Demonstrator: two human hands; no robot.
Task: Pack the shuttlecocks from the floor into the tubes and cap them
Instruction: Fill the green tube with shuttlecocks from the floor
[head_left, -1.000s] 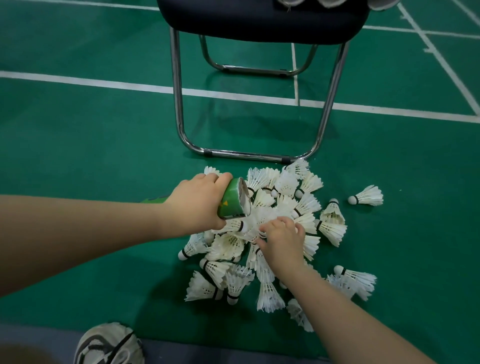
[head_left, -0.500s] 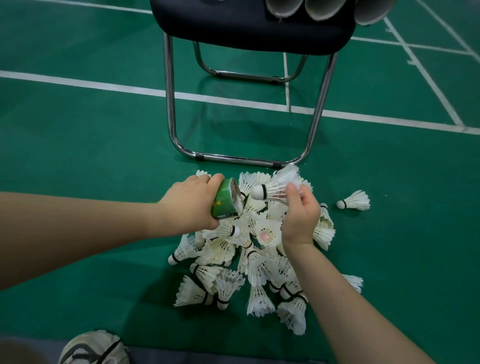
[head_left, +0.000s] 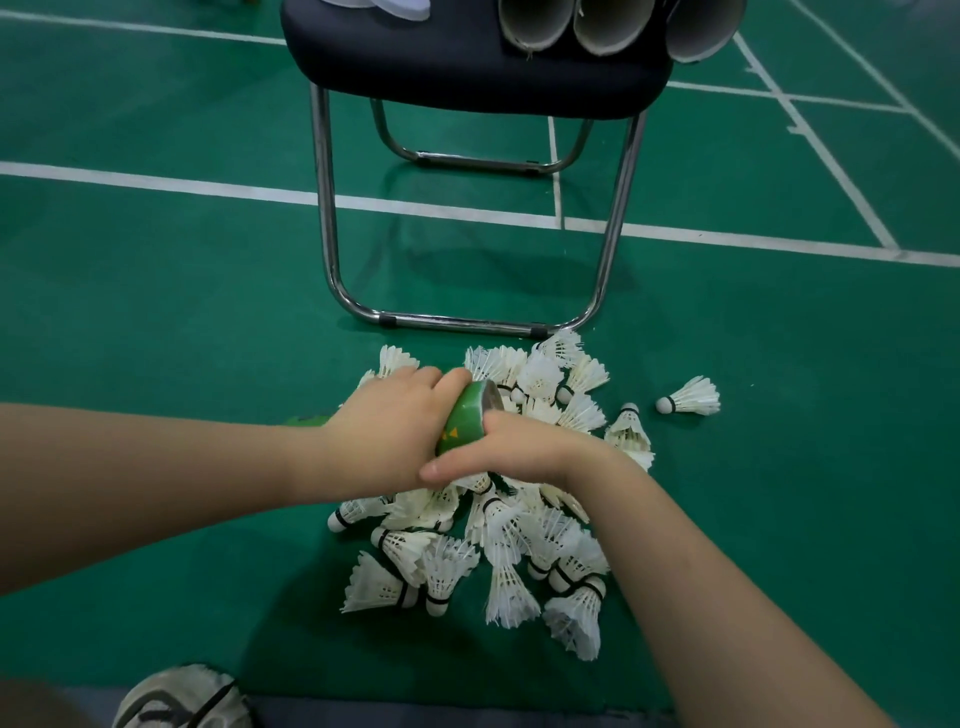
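A heap of white feather shuttlecocks (head_left: 519, 540) lies on the green court floor in front of a chair. My left hand (head_left: 389, 431) grips a green tube (head_left: 462, 423) near its open end and holds it tilted just above the heap. My right hand (head_left: 524, 452) is pressed against the tube's mouth from the right, thumb stretched out under the tube. Its fingers are hidden behind the back of the hand. The shuttlecock it carried is out of sight. One shuttlecock (head_left: 688, 397) lies apart at the right.
A black-seated chair (head_left: 467, 57) on chrome legs (head_left: 324, 208) stands just beyond the heap. Three open cardboard tubes (head_left: 537, 21) lie on its seat. A shoe (head_left: 176, 696) shows at the bottom left. White court lines (head_left: 156, 182) cross the floor.
My right hand lifted a shuttlecock from the heap, carried it left, and now covers the tube's mouth. My left hand kept hold of the tube.
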